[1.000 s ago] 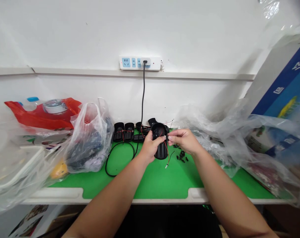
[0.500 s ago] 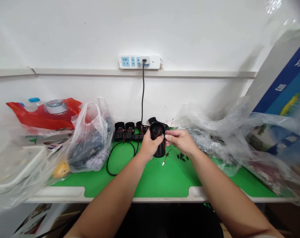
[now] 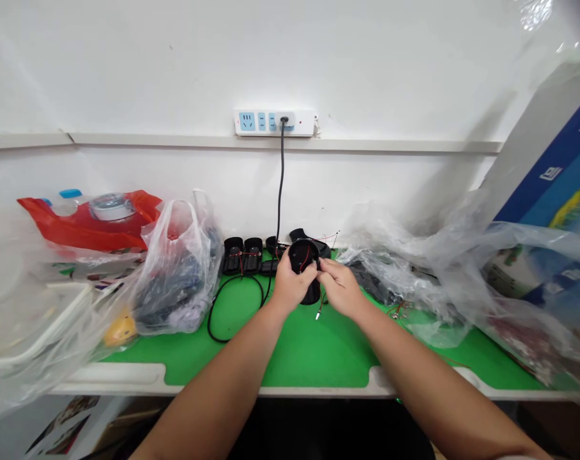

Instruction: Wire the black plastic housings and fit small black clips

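A black plastic housing (image 3: 311, 295) with a round open cup on top and a handle-like lower part is held above the green mat. My left hand (image 3: 292, 284) is closed around its left side, thumb across the front near the rim. At the cup's right edge my right hand (image 3: 338, 284) has its fingers pinched together; what lies between them is too small to make out. Red wires (image 3: 308, 257) run inside the cup. A lead with a small white connector (image 3: 317, 315) hangs below the hands.
Several black housings (image 3: 243, 255) with red wires stand along the wall, beside a looped black cable (image 3: 211, 313) plugged into a power strip (image 3: 275, 122). Plastic bags (image 3: 175, 275) crowd the left. Clear plastic (image 3: 414, 281) and a blue-white box (image 3: 553, 166) occupy the right of the green mat (image 3: 313, 364).
My right hand has moved left and in closer to the cup's rim, nearer my left thumb. The small black parts on the mat are now hidden behind it. The view has shifted slightly.
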### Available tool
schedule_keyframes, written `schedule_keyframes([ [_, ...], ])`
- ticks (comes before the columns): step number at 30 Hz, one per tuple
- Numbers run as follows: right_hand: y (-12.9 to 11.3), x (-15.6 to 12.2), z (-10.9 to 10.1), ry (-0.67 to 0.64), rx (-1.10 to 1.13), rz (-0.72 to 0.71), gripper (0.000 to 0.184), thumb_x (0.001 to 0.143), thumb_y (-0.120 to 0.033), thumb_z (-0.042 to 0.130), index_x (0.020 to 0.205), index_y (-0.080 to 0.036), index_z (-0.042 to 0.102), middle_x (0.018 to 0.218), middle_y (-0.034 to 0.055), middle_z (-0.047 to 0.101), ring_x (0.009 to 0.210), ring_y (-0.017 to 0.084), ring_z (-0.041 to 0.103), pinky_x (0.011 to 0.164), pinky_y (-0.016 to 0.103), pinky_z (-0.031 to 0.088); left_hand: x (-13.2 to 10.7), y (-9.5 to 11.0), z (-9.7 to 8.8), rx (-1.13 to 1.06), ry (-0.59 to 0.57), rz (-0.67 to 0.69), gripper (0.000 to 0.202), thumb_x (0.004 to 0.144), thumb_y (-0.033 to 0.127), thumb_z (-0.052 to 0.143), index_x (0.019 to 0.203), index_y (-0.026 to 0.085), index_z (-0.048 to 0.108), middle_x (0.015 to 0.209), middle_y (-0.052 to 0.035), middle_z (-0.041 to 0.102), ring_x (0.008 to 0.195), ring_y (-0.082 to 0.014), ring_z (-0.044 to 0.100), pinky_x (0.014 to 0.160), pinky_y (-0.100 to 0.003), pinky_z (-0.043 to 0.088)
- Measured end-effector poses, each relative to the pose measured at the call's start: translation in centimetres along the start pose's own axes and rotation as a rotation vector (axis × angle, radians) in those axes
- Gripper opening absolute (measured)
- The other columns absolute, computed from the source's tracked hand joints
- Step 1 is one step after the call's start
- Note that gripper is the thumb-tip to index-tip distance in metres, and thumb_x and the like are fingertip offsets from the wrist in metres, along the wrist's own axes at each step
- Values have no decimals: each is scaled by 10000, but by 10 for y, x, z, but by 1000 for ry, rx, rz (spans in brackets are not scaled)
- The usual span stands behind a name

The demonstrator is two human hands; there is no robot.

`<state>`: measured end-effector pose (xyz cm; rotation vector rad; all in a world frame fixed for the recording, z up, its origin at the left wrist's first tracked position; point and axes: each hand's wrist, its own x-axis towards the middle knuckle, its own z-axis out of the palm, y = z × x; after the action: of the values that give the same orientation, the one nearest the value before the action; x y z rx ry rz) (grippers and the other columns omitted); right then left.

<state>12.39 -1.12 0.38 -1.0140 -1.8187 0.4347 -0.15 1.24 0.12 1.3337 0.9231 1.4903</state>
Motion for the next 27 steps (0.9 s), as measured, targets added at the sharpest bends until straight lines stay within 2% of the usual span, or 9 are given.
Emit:
schedule_keyframes([
  [7,-1,-10,14,116,-86,3,214,846,-193,359,705,-177,519,660,30,512,647,153,500,653,275,398,-5,5,1,83,26,56,230,632,228,664,841,172,588,779,12,604,658,-72,502,667,-190,422],
  [15,-6,-14,15,68,-211,1,266,879,-208,322,740,-175,546,667,50,546,645,165,510,647,281,391,-10,6,-1,91,44,17,210,609,234,672,790,172,584,707,29,574,635,-74,483,643,-191,404],
  [22,-7,-15,14,41,-265,0,265,861,-182,342,802,-148,598,704,78,590,670,181,541,676,290,398,-12,5,0,108,52,-14,273,622,230,665,878,166,595,774,13,611,651,-74,501,659,-193,431],
  [27,-8,-17,14,33,-276,-9,299,871,-180,322,806,-136,610,699,89,595,643,183,531,664,297,398,-12,8,-1,108,32,-12,268,607,226,675,856,163,600,768,13,613,661,-77,512,660,-190,438],
])
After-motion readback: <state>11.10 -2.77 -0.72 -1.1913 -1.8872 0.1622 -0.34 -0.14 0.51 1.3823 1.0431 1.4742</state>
